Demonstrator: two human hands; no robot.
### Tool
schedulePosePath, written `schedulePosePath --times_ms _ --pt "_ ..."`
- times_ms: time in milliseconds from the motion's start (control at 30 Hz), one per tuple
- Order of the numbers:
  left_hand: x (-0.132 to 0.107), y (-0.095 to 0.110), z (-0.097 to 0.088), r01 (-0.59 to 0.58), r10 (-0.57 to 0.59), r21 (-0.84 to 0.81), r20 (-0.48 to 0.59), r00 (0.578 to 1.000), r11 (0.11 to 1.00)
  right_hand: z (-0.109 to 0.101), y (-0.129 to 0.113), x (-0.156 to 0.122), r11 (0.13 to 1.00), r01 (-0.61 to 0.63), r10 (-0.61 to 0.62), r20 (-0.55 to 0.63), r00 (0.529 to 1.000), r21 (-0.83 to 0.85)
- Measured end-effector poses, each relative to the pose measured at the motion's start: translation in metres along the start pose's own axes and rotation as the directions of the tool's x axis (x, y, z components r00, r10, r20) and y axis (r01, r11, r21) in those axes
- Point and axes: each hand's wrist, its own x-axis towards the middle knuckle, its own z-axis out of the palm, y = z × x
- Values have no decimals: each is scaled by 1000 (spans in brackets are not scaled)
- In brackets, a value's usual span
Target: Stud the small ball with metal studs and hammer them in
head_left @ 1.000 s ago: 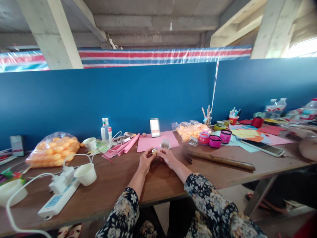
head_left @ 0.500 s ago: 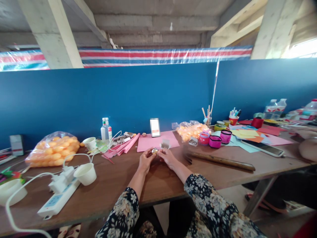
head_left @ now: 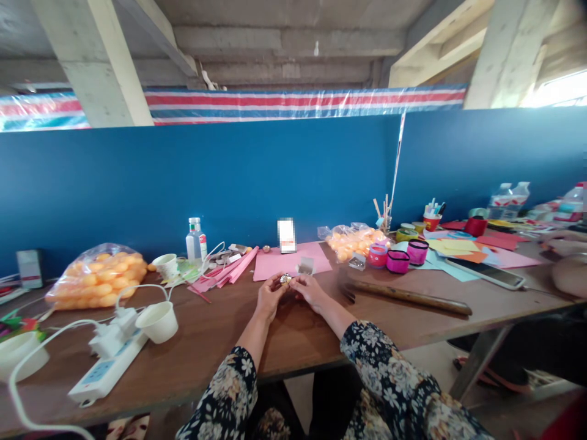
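Little has changed — left hand [head_left: 269, 297] and right hand [head_left: 310, 289] still pinch the shiny piece [head_left: 285, 278], handling seemingly unfinished.

Two hands [head_left: 271, 297] at the centre of the frame, one shiny piece [head_left: 285, 278] between them; one hammer [head_left: 408, 296] and two magenta bands [head_left: 398, 263] right of centre; two bags [head_left: 110, 249] of orange balls [head_left: 105, 282], far left and right of centre; three pale cups [head_left: 156, 322] on the left; one power strip [head_left: 107, 371] lower left; one glass bottle [head_left: 195, 243] left of centre; three plastic bottles [head_left: 503, 200] far right
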Motion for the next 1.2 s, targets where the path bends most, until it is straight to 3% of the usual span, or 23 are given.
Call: schedulePosePath --times_ms 567,1200 --pt "1 -2 -1 -9 9 -1 -6 1000 1000 -2 5 4 1000 -18 18 -29 999 4" --pt "-1 -1 0 -50 50 77 8 999 996 -2 13 10 990 -58 76 -139 987 129"
